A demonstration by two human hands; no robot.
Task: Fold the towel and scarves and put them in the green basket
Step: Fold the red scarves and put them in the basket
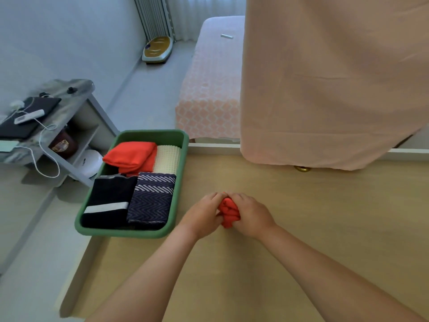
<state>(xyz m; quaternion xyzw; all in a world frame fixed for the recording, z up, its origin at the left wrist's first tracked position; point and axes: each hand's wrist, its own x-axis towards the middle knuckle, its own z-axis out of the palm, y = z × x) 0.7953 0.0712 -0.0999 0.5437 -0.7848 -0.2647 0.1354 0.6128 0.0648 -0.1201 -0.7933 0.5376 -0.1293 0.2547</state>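
Note:
A small red cloth (228, 211) is bunched tight between both my hands on the wooden table. My left hand (204, 213) grips its left side and my right hand (250, 214) grips its right side. The green basket (184, 145) sits at the table's left edge. Inside it lie a folded red scarf (131, 156), a cream textured towel (167, 159), a dark cloth with a white stripe (109, 201) and a navy zigzag scarf (151, 198). A large peach cloth (325, 84) hangs in front of me at the upper right, its lower edge over the table's far side.
The wooden table (301, 240) stretches right of my hands. A grey side shelf (76, 101) with a laptop, remote and cable stands at the left. A bed with a pink patterned cover (209, 89) lies beyond the table. A gold scale-like device (157, 49) sits on the floor.

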